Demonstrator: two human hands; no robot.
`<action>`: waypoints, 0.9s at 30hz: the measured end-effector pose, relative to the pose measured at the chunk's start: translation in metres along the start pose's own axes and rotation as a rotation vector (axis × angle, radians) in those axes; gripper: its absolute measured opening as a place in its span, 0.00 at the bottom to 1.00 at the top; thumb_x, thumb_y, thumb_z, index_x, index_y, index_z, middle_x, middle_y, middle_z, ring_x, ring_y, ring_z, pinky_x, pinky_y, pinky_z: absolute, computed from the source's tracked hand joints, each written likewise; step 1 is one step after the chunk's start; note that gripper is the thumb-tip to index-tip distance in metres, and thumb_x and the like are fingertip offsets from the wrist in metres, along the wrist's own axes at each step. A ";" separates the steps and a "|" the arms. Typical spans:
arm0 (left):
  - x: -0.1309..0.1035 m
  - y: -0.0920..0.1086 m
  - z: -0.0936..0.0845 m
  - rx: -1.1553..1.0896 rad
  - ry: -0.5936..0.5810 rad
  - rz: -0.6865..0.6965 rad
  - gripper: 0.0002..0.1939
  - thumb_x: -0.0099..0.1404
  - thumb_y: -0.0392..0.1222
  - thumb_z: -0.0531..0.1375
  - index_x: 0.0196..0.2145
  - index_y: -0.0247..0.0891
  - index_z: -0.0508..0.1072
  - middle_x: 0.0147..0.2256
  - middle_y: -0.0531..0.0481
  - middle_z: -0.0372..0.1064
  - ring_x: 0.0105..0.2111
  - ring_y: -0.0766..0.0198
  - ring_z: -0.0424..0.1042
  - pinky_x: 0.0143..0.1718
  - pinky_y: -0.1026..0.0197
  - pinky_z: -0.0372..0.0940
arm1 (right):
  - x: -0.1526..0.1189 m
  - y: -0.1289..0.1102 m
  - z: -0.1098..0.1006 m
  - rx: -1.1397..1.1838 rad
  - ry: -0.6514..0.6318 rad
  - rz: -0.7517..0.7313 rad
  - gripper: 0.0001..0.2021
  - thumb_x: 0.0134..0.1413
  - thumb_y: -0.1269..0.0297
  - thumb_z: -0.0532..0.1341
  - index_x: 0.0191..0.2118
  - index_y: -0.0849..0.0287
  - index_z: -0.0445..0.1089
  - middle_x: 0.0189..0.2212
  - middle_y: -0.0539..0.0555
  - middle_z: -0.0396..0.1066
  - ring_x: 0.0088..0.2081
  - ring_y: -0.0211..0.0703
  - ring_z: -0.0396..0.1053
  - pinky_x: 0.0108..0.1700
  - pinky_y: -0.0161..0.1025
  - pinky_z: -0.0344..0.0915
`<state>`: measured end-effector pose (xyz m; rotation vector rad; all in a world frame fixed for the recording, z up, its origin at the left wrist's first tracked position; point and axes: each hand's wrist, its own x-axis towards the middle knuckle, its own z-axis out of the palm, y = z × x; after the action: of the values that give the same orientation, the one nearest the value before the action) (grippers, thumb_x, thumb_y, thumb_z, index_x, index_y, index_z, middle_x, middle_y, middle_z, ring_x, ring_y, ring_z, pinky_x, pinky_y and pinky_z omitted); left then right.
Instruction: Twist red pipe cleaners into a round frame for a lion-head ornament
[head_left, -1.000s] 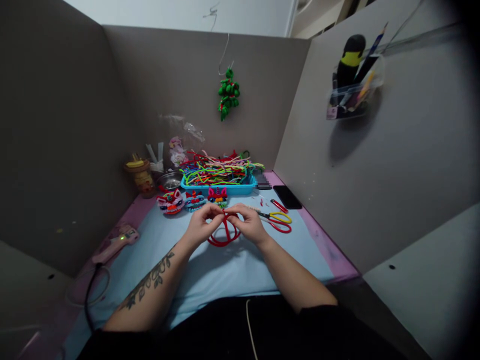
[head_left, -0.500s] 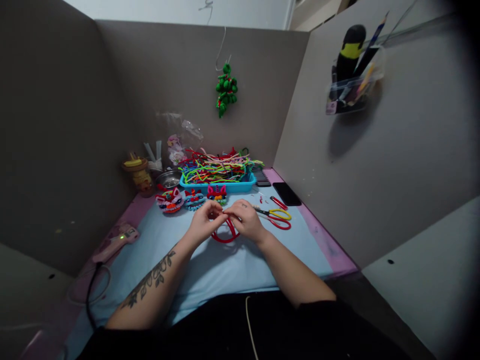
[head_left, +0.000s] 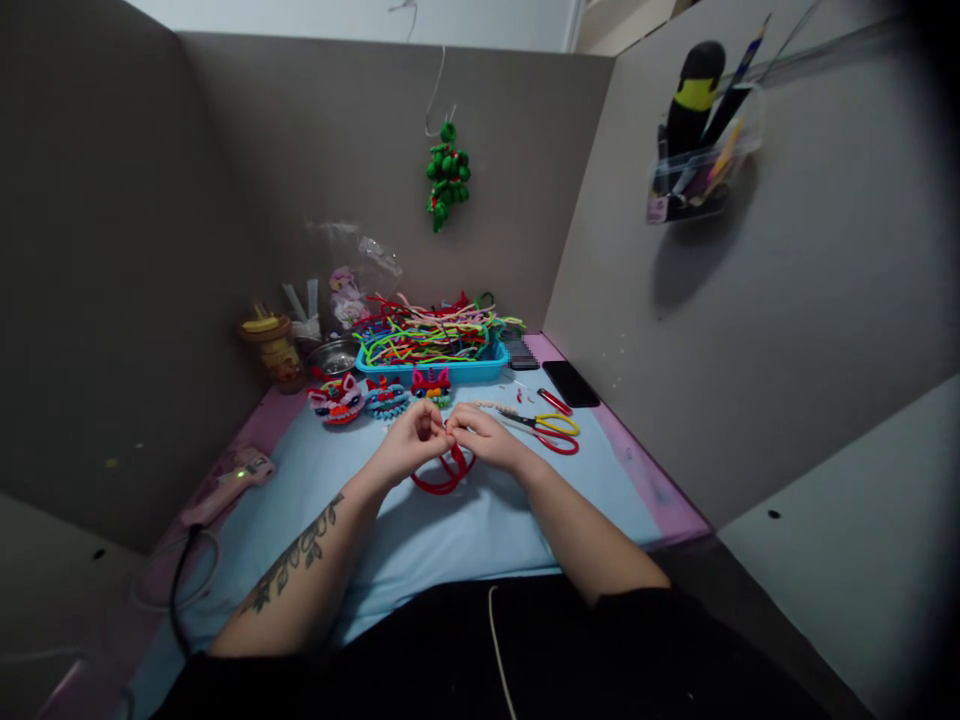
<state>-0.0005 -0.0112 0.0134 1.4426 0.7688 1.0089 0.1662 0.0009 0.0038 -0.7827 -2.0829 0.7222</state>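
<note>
Over the light blue cloth, my left hand [head_left: 411, 440] pinches a red pipe-cleaner piece [head_left: 439, 488] whose loops hang below the fingers. Touching it at the fingertips, my right hand [head_left: 484, 437] is closed on the same red piece. The exact point of the grip is hidden by the fingers. Just beyond the hands stand three small animal-face figures: a pink and red one [head_left: 336, 400], a blue and red one [head_left: 386, 398] and one with pink ears [head_left: 430, 386]. Scissors [head_left: 551, 430] with yellow and red handles lie right of my right hand.
A blue tray [head_left: 450, 372] heaped with colourful pipe cleaners stands at the back. A phone [head_left: 571, 383] and a red tool [head_left: 554, 402] lie at the right. A pink glue gun [head_left: 229, 483] with a cable is at the left. Panels enclose the desk.
The red loops have shifted slightly left and changed shape below my hands. My right hand's fingers have moved a little, and more of the scissors' blades shows. The whole view has shifted slightly.
</note>
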 end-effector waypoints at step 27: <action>0.010 -0.010 -0.006 0.223 0.263 0.054 0.08 0.53 0.42 0.59 0.26 0.35 0.67 0.22 0.55 0.61 0.22 0.70 0.62 0.24 0.67 0.58 | 0.003 0.010 0.017 0.043 0.245 0.113 0.08 0.53 0.65 0.53 0.26 0.59 0.64 0.25 0.48 0.61 0.31 0.38 0.59 0.35 0.35 0.56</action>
<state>-0.0011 0.0012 0.0051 1.5440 1.0659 1.1995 0.1534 0.0051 -0.0112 -0.9224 -1.8097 0.6926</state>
